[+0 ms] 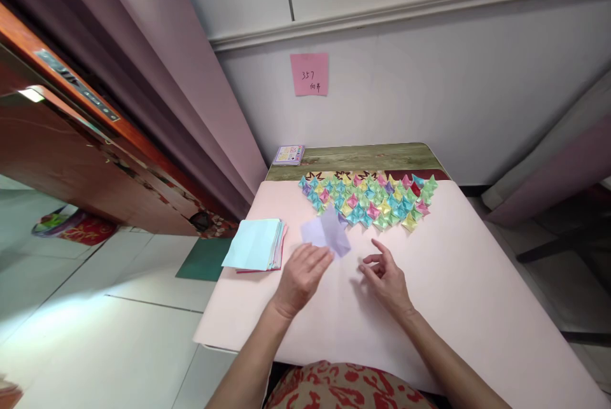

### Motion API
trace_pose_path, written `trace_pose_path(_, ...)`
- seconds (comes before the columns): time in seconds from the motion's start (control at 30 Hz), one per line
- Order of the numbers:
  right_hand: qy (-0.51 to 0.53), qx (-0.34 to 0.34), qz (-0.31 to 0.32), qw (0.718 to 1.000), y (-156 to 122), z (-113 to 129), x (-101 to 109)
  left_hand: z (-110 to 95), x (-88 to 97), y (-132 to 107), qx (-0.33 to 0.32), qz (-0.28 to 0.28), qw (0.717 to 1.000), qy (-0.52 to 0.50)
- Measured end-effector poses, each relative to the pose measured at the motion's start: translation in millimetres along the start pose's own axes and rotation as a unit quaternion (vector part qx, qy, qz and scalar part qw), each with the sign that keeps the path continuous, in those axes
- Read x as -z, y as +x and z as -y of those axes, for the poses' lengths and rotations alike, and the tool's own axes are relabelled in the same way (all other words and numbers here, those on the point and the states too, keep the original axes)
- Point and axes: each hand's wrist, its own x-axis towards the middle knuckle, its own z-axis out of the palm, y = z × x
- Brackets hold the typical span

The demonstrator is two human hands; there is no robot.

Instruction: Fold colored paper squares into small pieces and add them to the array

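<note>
A lilac sheet of paper [327,235], partly folded, lies on the pale pink tabletop [458,269] in front of me. My left hand [301,275] rests on the sheet's near left corner, fingers curled over its edge. My right hand [384,275] hovers just right of the sheet with its fingers loosely apart and the forefinger stretched out, holding nothing. Beyond the sheet, several small folded paper pieces [370,200] in green, blue, pink and yellow lie packed together in a wedge-shaped patch.
A stack of coloured square paper [255,244], light blue on top, lies at the table's left edge. A small paper packet [289,154] sits on a wooden surface at the back. A pink note [309,74] is stuck on the wall. A curtain hangs at left.
</note>
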Motion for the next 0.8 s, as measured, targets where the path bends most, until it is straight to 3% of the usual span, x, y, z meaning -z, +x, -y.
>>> trace_pose_path(0.1, 0.01, -0.022, -0.038, 0.999, -5.1, -1.4, 12.8, -9.5, -39.5, -9.0, -0.076, 0.024, 0.995, -0.067)
trace_pose_path(0.27, -0.15, 0.059, -0.017, 0.987, -22.0, -14.6, 34.2, -13.4, -85.9, -32.3, -0.056, 0.031, 0.988, -0.144)
trace_pose_path(0.43, -0.232, 0.132, 0.031, 0.963, -26.8, -16.8, 38.0, -19.6, -91.5, -40.6, -0.009, 0.024, 0.978, -0.206)
trace_pose_path(0.57, -0.222, 0.165, 0.056, 0.959, -24.1, -15.2, 32.3, -22.2, -86.2, -42.0, 0.008, 0.024, 0.974, -0.227)
trace_pose_path(0.63, -0.178, 0.141, 0.036, 0.973, -23.0, -15.4, 30.5, -19.2, -82.7, -42.0, 0.054, 0.002, 0.975, -0.217)
trace_pose_path(0.7, -0.109, 0.086, 0.006, 0.99, -21.6, -14.9, 30.6, -14.1, -79.1, -40.6, 0.146, -0.037, 0.967, -0.206)
trace_pose_path(0.8, 0.011, -0.02, -0.035, 0.999, -17.9, -9.6, 32.0, -10.1, -75.0, -33.7, 0.323, -0.052, 0.91, -0.255)
